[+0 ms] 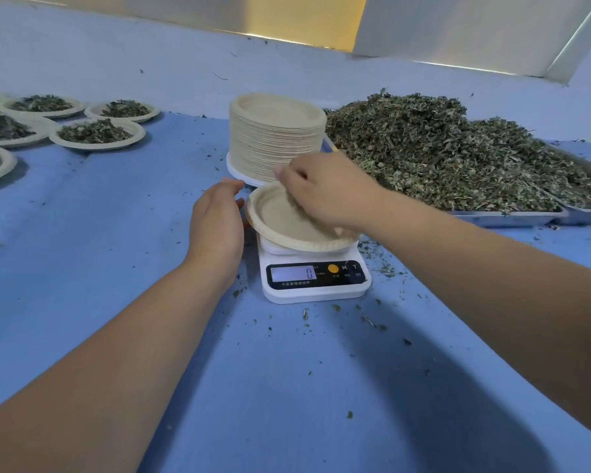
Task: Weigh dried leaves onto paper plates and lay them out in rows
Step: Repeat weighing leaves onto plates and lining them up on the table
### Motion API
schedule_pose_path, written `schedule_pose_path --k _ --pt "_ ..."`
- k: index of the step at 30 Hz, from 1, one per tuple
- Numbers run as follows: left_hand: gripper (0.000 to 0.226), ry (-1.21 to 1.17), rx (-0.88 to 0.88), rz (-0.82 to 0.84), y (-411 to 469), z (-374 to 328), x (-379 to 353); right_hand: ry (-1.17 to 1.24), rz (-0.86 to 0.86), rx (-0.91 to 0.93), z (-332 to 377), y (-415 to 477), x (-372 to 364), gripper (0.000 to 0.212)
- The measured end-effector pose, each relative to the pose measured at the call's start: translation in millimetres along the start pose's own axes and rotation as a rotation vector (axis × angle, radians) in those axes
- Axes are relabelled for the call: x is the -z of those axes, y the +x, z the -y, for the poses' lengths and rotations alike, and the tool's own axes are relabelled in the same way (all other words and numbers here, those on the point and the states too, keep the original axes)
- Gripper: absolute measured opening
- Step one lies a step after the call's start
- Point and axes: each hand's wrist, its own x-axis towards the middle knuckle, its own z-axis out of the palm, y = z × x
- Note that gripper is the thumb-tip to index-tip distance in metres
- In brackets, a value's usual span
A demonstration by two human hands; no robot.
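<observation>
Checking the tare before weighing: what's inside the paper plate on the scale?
The paper plate shows a bare floor, no leaves. The right hand holds its rim and hides the right part.

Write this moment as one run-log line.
right hand: grips empty plate, tilted over scale | left hand: open beside plate | display: 0 | leaves: heaped in tray

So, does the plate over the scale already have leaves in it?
No, the plate that the right hand holds tilted over the scale shows only its bare inside.
</observation>
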Motion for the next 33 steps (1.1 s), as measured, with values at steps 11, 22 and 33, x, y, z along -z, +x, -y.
schedule_pose_path --k 11,22,33 --pt "0.018 0.015 -0.001 -0.015 1 1 0 0.04 -0.186 -0.14 -62 15 28 0.06" --pt "0.02 -0.008 0.013 -0.048 8 7 2 -0.107 0.04 -0.345 -157 31 -7 0.04" --pt "0.019 -0.017 0.011 -0.062 12 10 1 -0.184 0.178 -0.37 -164 55 -24 0.048"
